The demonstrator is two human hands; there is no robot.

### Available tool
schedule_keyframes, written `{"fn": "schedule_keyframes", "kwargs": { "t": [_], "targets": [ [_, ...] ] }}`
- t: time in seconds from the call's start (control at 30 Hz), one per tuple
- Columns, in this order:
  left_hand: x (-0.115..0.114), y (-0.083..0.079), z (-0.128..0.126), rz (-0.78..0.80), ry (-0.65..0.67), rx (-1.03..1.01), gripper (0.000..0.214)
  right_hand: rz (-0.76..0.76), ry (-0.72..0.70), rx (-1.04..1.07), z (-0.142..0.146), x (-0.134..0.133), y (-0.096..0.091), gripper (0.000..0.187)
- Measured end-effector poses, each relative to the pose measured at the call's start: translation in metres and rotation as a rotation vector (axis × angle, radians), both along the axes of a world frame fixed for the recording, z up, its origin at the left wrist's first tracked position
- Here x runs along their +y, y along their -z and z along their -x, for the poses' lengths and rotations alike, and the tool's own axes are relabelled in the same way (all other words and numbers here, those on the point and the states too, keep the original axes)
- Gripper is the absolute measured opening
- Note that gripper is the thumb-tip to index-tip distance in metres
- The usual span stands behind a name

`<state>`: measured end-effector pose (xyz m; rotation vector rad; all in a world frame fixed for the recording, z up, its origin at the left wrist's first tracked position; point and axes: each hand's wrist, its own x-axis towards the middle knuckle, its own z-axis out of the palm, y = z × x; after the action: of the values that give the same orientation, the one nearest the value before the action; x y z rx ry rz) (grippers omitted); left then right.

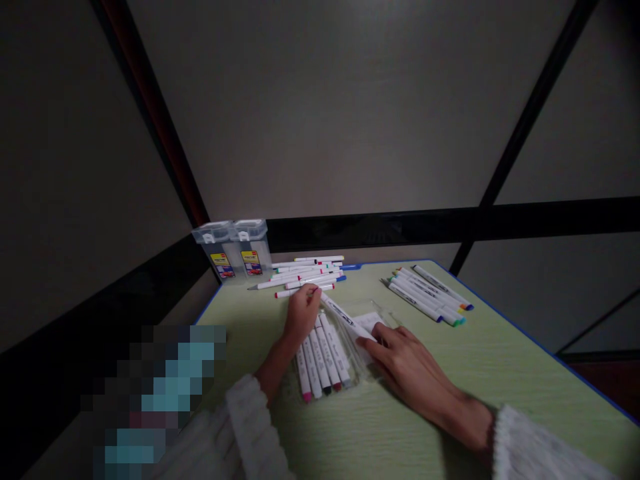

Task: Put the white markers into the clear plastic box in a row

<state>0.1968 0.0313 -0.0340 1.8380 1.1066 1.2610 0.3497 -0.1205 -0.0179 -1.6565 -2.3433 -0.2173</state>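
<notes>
Grey wall panels (350, 120) edged with black strips close off the far side of a pale green table (400, 433), whose rim is trimmed in blue; light is dim. We take the clear plastic tray (366, 373) as our landmark. Over it, slanting, is one white marker (345, 319) with dark print along its barrel. Our left hand (303, 310), above the tray's far left part, pinches the marker's far end between closed fingertips; our right hand (413, 363), at the tray's right side, grips the near end between thumb and fingers. Whether the marker touches the tray, we cannot tell. On the tray's left part we note a row of white markers (320, 363) lying side by side, their near ends pink, pale, black and red among others. Beyond the tray lies a loose pile of markers (313, 272), mostly crosswise, with red, green and blue touches. Far left of the tray, beside that pile, stand two clear boxes (254, 247), lidded, upright, each bearing a yellow-topped label. Right of the tray and farther back, a second group of markers (425, 293) lies slantwise, tips blue, green and yellow. Pale fuzzy sleeves (250, 427) cover our forearms nearer than the tray.
</notes>
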Motion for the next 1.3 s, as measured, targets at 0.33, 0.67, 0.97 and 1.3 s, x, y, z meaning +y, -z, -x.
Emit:
{"fn": "schedule_keyframes", "kwargs": {
  "t": [0.33, 0.67, 0.97, 1.3],
  "targets": [
    [-0.003, -0.004, -0.001, 0.063, 0.016, -0.032, 0.018, 0.047, 0.014, 0.103, -0.005, 0.002, 0.002, 0.059],
    [-0.005, -0.003, -0.002, 0.137, 0.012, -0.009, 0.028, -0.035, 0.117, 0.141, -0.015, 0.007, 0.004, 0.044],
    [-0.004, -0.001, -0.003, 0.121, 0.026, -0.025, 0.018, -0.048, 0.275, 0.083, -0.03, 0.011, 0.005, 0.029],
    [-0.003, 0.001, -0.001, 0.075, 0.066, -0.01, 0.011, -0.027, 0.338, 0.043, -0.042, 0.016, 0.011, 0.028]
  ]
}}
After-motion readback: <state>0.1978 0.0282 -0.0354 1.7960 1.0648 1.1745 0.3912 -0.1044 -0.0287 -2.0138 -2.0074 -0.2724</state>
